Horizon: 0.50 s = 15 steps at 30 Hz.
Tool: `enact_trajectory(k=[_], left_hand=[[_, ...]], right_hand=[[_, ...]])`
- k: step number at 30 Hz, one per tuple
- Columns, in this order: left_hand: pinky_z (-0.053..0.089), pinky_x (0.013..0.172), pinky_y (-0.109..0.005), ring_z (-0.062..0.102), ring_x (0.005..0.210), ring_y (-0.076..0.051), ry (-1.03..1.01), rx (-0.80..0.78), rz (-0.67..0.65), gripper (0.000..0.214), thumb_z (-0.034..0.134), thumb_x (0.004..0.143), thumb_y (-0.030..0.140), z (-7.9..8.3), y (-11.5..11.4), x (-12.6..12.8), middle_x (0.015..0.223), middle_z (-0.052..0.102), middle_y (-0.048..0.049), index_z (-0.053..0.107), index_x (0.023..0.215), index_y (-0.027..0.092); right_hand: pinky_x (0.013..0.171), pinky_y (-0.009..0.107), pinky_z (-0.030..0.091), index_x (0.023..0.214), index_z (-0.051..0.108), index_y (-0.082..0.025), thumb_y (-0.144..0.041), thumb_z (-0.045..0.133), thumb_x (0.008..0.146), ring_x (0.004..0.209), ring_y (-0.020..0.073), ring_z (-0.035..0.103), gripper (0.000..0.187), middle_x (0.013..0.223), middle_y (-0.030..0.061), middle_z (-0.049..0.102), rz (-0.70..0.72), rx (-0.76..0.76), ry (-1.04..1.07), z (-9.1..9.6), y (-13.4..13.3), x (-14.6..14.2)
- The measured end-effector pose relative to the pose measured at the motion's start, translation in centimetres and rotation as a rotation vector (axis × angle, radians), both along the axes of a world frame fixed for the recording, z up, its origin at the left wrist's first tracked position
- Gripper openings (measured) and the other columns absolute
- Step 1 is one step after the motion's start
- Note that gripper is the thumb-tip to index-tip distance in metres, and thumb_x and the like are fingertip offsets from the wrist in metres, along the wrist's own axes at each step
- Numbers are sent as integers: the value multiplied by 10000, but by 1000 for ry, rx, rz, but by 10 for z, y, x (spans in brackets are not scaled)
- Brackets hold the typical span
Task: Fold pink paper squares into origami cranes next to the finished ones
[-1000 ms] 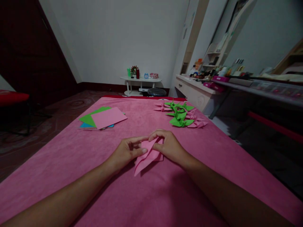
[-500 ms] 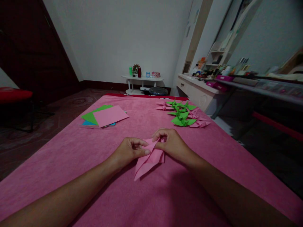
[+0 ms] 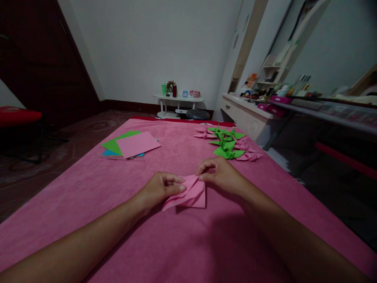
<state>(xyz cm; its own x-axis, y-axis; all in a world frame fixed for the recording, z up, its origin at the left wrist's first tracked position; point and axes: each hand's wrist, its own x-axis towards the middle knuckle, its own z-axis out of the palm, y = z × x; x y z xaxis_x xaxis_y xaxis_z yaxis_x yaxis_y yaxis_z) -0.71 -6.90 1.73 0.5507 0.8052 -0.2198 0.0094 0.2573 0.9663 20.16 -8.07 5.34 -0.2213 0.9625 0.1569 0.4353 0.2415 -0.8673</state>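
Between my two hands is a partly folded sheet of pink origami paper (image 3: 193, 192), with its creased flaps raised above the pink cloth. My left hand (image 3: 166, 185) pinches its left side, thumb on top and fingers partly hidden behind the paper. At the upper right corner, my right hand (image 3: 216, 173) grips a flap between thumb and fingertips. Beyond my right hand lies a group of folded green paper cranes (image 3: 226, 149) and pink paper cranes (image 3: 249, 153). Farther left rests a loose stack of coloured paper, a pink sheet (image 3: 138, 144) on top of green and blue ones.
The pink cloth (image 3: 118, 220) covers the surface under my hands. A small white table (image 3: 179, 97) with several items stands by the far wall. On the right is a white dresser (image 3: 250, 108) crowded with bottles; a red chair (image 3: 19, 117) is at the left.
My right hand has moved slightly up and right with the flap. The paper's lower point has swung up and left, and its lower right corner shows more. The left hand stays nearly still.
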Motion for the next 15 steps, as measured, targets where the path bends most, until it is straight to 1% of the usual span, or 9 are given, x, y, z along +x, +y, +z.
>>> enact_trajectory(k=[3, 5, 7, 9, 11, 12, 15], left_hand=[[450, 598, -196, 591, 598, -96, -24, -25, 19, 277, 785, 602, 275, 2, -1, 0, 723, 701, -54, 713, 814, 111], [451, 597, -199, 594, 598, -99, -36, -31, 30, 283, 784, 604, 276, 2, -1, 0, 721, 700, -58, 708, 818, 106], [448, 590, -201, 596, 595, -101, -45, -33, 33, 292, 783, 607, 274, 3, -2, 0, 727, 700, -63, 701, 829, 102], [443, 579, -199, 592, 585, -99, -44, -25, 41, 294, 780, 609, 273, 2, -1, 0, 724, 697, -63, 693, 830, 99], [432, 564, -194, 579, 570, -92, -34, -8, 50, 288, 778, 609, 270, -1, -1, 0, 711, 689, -56, 688, 819, 95], [426, 559, -191, 573, 566, -89, -31, 6, 51, 283, 776, 611, 270, -2, 0, 0, 705, 685, -51, 686, 812, 93], [415, 552, -189, 554, 567, -85, -23, 107, 45, 261, 759, 630, 271, -6, -1, 1, 694, 668, -37, 681, 803, 92]], right_hand=[[617, 279, 449, 654, 684, -161, -110, 601, 632, 620, 151, 584, 100, 666, 24, 672, -26, 4, -6, -3, 1, -1], [624, 286, 446, 661, 674, -165, -103, 593, 641, 625, 156, 583, 104, 668, 25, 668, -62, 42, -44, -5, 0, -3], [630, 291, 433, 666, 661, -177, -83, 575, 647, 628, 158, 575, 129, 676, 22, 660, -106, 146, -126, -6, -3, -7], [657, 303, 414, 663, 646, -191, -62, 562, 644, 654, 164, 563, 155, 687, 19, 650, -134, 298, -246, -5, -6, -10], [700, 316, 395, 664, 634, -201, -50, 562, 638, 699, 174, 554, 169, 703, 15, 642, -115, 416, -359, -2, -9, -12], [713, 316, 388, 674, 632, -203, -49, 564, 635, 716, 175, 550, 173, 713, 13, 640, -88, 439, -398, -1, -9, -12], [699, 290, 382, 700, 631, -198, -34, 550, 620, 721, 162, 543, 199, 741, 9, 634, -16, 398, -429, 1, -11, -13]])
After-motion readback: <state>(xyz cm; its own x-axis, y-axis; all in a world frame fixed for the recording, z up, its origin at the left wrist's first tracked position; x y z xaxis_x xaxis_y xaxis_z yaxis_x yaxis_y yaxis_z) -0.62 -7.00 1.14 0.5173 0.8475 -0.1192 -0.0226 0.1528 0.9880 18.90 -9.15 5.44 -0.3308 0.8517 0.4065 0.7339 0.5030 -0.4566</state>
